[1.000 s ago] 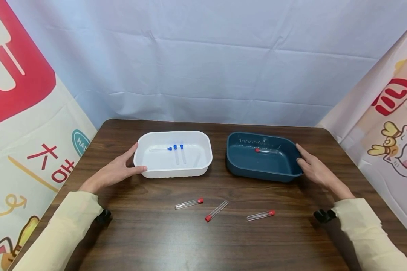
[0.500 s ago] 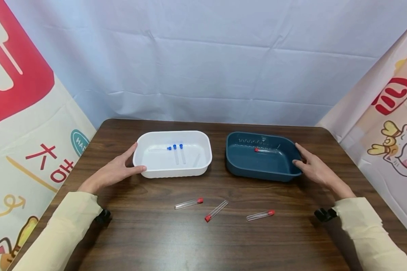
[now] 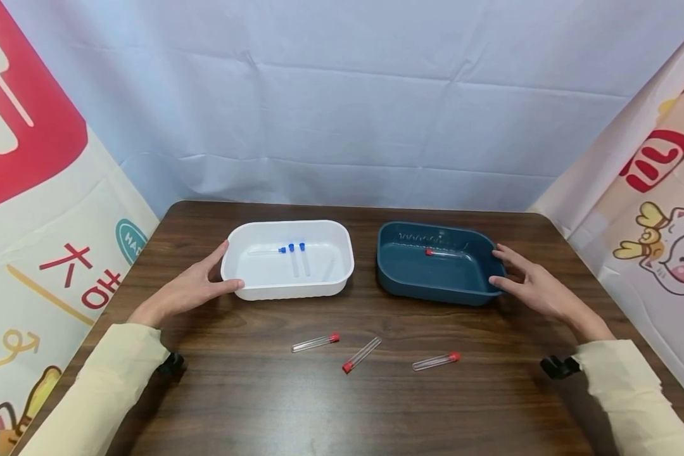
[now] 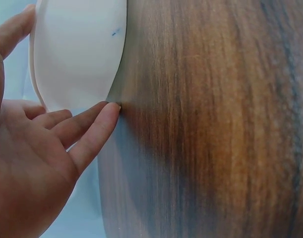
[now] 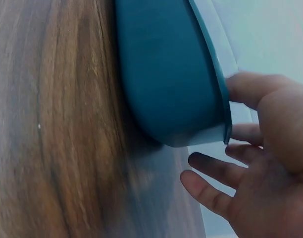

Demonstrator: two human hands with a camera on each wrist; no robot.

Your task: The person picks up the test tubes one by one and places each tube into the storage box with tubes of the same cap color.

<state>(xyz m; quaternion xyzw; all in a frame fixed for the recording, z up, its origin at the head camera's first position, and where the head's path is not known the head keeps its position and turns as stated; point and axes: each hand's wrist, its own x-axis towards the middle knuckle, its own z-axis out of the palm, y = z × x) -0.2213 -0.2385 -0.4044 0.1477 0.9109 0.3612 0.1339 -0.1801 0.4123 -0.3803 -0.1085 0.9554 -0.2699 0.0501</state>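
At the left end of a white plastic basin (image 3: 291, 292) my left hand (image 3: 188, 288) has its thumb on the front rim and its straight fingers along the outer wall. Several clear test tubes lie inside it, the visible caps being blue (image 3: 291, 247). My right hand (image 3: 538, 291) is spread at the right end of a dark teal basin (image 3: 427, 289). Its thumb overlaps the rim, and in the right wrist view the lower fingers (image 5: 206, 193) stand off the wall. One red-capped test tube (image 3: 441, 253) lies in the teal basin.
Three red-capped test tubes lie loose on the brown wooden table (image 3: 251, 380) before the basins: one at left (image 3: 315, 344), one slanted in the middle (image 3: 361, 354), one at right (image 3: 435, 361). A pale curtain (image 3: 342, 126) hangs behind the table.
My right hand has eased back to the right and loosened from the teal basin's end, its fingers more spread. My left hand keeps its place at the white basin. The test tubes lie unchanged.
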